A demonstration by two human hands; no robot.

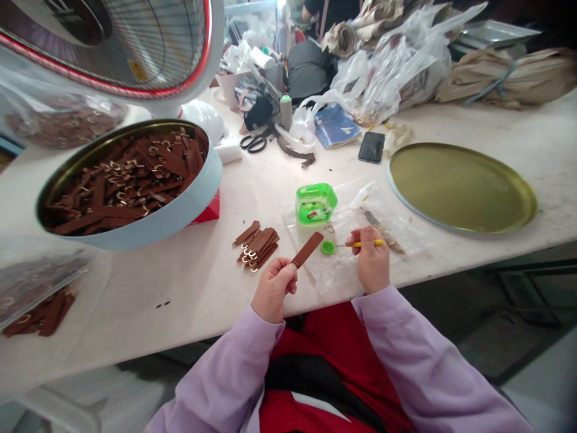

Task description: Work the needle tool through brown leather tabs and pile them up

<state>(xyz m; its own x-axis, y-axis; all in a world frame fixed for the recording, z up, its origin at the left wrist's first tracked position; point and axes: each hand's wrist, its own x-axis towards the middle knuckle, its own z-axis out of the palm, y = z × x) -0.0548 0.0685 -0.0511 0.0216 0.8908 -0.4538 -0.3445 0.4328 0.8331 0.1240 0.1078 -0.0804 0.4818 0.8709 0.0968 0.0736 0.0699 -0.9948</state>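
Observation:
My left hand (273, 287) is closed on one end of a brown leather strap (308, 249), which points up and to the right over the table edge. In my right hand (371, 257) I pinch a thin yellow-handled tool (368, 243), its tip reaching left toward a small green cap (328, 246). Both lie over a clear plastic sheet (336, 267). Just behind stands a green glue pot (315, 203). A small pile of brown straps with metal hooks (256, 245) lies left of my left hand.
A round tin (180, 207) full of brown straps sits tilted at the left, under a fan (135, 48). The tin's gold lid (462, 187) lies at the right. Scissors (253, 142), a phone (371, 147), a blue booklet, plastic bags and paper bundles crowd the back.

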